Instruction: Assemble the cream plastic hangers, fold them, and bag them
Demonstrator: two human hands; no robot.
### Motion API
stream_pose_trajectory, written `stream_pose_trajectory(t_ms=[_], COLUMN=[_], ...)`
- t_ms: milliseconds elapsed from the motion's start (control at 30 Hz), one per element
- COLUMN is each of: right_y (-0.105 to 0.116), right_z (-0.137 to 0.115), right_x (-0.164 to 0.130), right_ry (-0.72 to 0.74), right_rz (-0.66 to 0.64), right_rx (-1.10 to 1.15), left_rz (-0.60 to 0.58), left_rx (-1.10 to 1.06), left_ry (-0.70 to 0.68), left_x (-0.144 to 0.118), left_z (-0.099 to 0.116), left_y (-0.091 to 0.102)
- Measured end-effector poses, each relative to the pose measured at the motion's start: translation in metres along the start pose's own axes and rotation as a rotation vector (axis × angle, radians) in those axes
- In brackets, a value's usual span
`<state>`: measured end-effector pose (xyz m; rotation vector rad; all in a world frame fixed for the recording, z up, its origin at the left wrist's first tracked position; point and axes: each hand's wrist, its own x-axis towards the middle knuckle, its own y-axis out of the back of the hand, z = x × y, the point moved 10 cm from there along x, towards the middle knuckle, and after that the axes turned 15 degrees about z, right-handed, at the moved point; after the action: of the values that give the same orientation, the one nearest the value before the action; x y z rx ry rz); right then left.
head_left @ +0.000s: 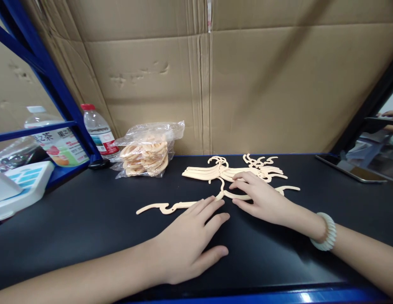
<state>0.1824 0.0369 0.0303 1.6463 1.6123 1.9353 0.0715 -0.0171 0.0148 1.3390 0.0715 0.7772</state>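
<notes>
An unfolded beige folding clothes hanger lies on the black table, its two arms spread left and right from a short curved hook in the middle. My left hand lies palm down over the inner part of the left arm, fingers spread and nothing seen in them. Over the right arm rests my right hand, fingers apart and slightly bent. Whether either hand presses on the hanger I cannot tell. Just behind is a pile of similar beige hangers, some hooks sticking up at the back, partly covered by my right hand.
A clear plastic bag of beige pieces stands at the back left, beside a red-capped water bottle. A phone-like flat device lies at the right. Cardboard walls the back; a blue frame rises at left.
</notes>
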Motion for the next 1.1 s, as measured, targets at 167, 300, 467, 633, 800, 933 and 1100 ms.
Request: stream_pose_trajectory(t_ms=[167,300,467,633,800,933,1100], right_y=[-0.016,-0.024,-0.028,-0.029,-0.023,-0.009,0.006], right_z=[0.003,0.012,0.018,0.021,0.015,-0.003,-0.021], right_x=[-0.012,-0.013,-0.007,-0.003,-0.002,0.002,0.004], right_ry=[0.024,-0.018,-0.015,-0.021,0.009,0.106,0.137], right_rz=[-0.137,-0.17,-0.156,-0.161,-0.121,-0.038,0.009], right_rx=[-0.077,-0.088,-0.107,-0.131,-0.164,-0.183,-0.133], left_rz=[-0.031,-0.014,0.0,0.021,0.035,0.099,-0.018], left_rx=[0.02,-0.024,-0.036,-0.044,-0.011,-0.101,-0.22], left_ry=[0.094,0.108,0.117,0.131,0.109,-0.069,-0.211], left_x=[-0.002,0.002,0.009,0.011,0.011,0.012,0.007], left_z=[-0.011,-0.018,-0.029,-0.03,-0.027,-0.004,0.019], left_y=[-0.006,-0.007,-0.007,-0.006,-0.004,0.006,0.002])
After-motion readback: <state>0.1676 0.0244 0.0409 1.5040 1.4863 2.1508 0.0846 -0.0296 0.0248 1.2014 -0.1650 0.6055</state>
